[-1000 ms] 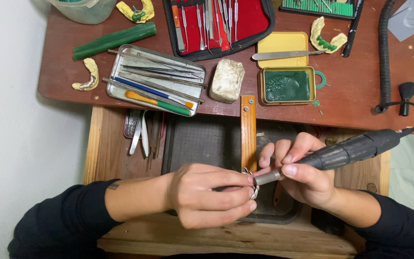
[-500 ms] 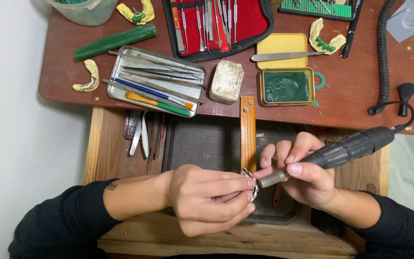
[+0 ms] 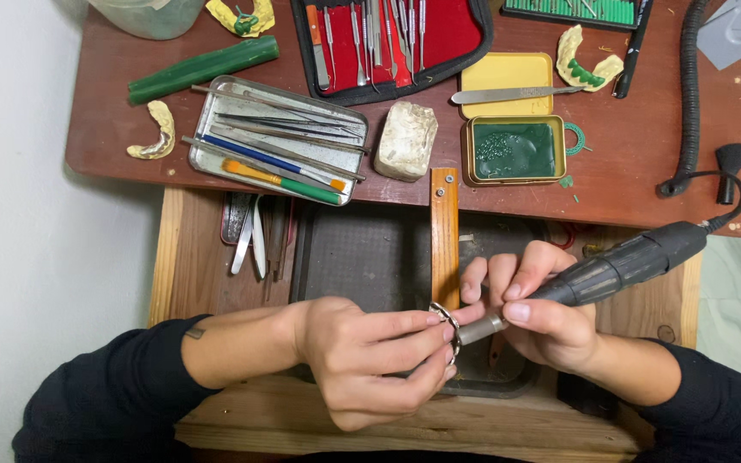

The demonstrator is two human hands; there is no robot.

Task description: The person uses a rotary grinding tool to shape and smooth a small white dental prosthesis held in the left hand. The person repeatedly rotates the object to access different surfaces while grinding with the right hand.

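Seen from above, a person in dark sleeves works at the near edge of a reddish-brown wooden desk (image 3: 645, 184), over a pale wooden pull-out shelf (image 3: 183, 257) with a dark recessed tray. The left hand (image 3: 370, 360) is closed in a pinch, its fingertips (image 3: 436, 330) gripping a small thin silver metal ring-shaped piece (image 3: 448, 321). The right hand (image 3: 533, 313) grasps a black ribbed rotary handpiece (image 3: 619, 264) like a pen; its silver metal nose touches the ring piece, and its black cord runs off toward the right edge of the desk. A narrow upright orange-brown wooden bench peg (image 3: 444, 236) juts from the front edge of the desk, just behind the two hands.

Farther back on the desk, near its left edge, lies a cream-yellow curved dental cast (image 3: 154, 133). Beside it sits an open silver metal tray of slim hand instruments (image 3: 280, 141), and behind that a green wax stick (image 3: 203, 69). Near the middle rests a rough off-white stone block (image 3: 406, 141). Just to its right stands a small brass-coloured tin filled with green wax (image 3: 515, 150), with its yellow lid behind it. At the back edge lies an open red-lined black tool case (image 3: 392, 39)
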